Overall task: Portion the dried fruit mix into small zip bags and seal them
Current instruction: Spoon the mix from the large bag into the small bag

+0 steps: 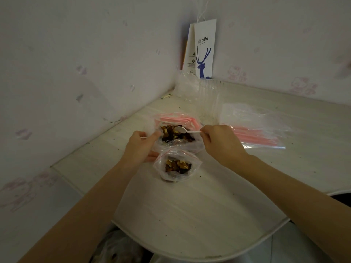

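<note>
A large clear bag (196,144) with a pink zip strip lies open on the table and holds dark dried fruit mix (175,136). Just in front of it a small zip bag (175,167) stands open with some of the mix inside. My left hand (139,147) pinches the left rim of the large bag, and its lower fingers touch the small bag's mouth. My right hand (221,142) grips a white plastic spoon (185,130) whose bowl rests over the mix in the large bag.
A stack of empty zip bags with pink strips (254,128) lies to the right on the white table (190,209). A white coffee paper bag (204,50) and clear plastic packaging (199,92) stand in the wall corner. Crumbs dot the tabletop.
</note>
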